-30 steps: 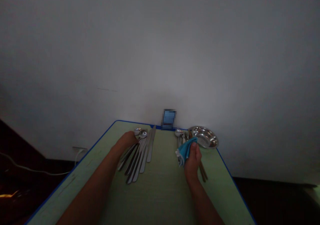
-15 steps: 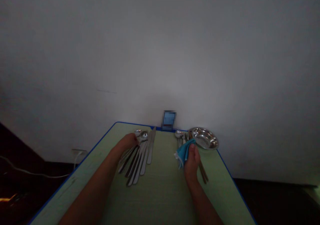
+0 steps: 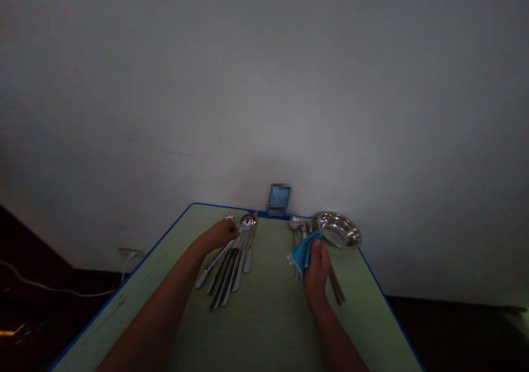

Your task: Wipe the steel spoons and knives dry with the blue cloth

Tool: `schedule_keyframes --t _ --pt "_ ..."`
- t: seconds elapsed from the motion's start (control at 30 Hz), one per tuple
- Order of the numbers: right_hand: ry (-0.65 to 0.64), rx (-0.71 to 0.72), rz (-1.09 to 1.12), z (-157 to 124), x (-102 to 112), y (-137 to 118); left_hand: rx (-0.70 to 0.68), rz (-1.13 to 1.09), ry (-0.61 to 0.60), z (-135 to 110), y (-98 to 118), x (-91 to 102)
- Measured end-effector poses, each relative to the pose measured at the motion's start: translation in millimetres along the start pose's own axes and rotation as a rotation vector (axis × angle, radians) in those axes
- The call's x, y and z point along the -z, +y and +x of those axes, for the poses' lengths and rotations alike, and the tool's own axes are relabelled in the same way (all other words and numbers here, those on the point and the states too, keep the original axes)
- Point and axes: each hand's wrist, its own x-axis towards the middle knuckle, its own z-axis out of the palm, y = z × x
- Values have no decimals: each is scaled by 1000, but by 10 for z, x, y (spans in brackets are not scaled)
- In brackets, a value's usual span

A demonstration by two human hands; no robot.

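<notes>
My left hand (image 3: pixel 222 233) rests at the far left of the green table (image 3: pixel 264 317), its fingers curled on the upper end of a row of several steel spoons and knives (image 3: pixel 230 264). Whether it grips one of them is unclear. My right hand (image 3: pixel 316 267) is closed around a crumpled blue cloth (image 3: pixel 301 253). It sits over a second small group of cutlery (image 3: pixel 298 224) and beside brown chopsticks (image 3: pixel 335 284).
A shiny steel bowl (image 3: pixel 339 230) stands at the table's far right corner. A small blurred blue object (image 3: pixel 280 199) leans against the white wall behind the table. A white cable (image 3: pixel 61 290) lies on the dark floor to the left.
My left hand has slid right along the spoon heads, pushing the left cutlery closer together. The right hand with the cloth shifted slightly left and nearer.
</notes>
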Motion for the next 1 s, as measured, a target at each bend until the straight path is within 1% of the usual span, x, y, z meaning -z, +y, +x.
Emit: schedule_keyframes --t 0.23,0.6,0.77,1.0 --pt "-25 13 -27 -6 -2 6 -98 -79 81 -80 140 48" --pt "-117 99 -90 -29 -22 -55 -200 -147 102 -321 438 210" --pt "-151 125 -112 -39 -19 -72 -231 -159 109 -412 523 263" --pt "-196 155 -129 -61 -38 -128 -265 -181 124 -476 600 290"
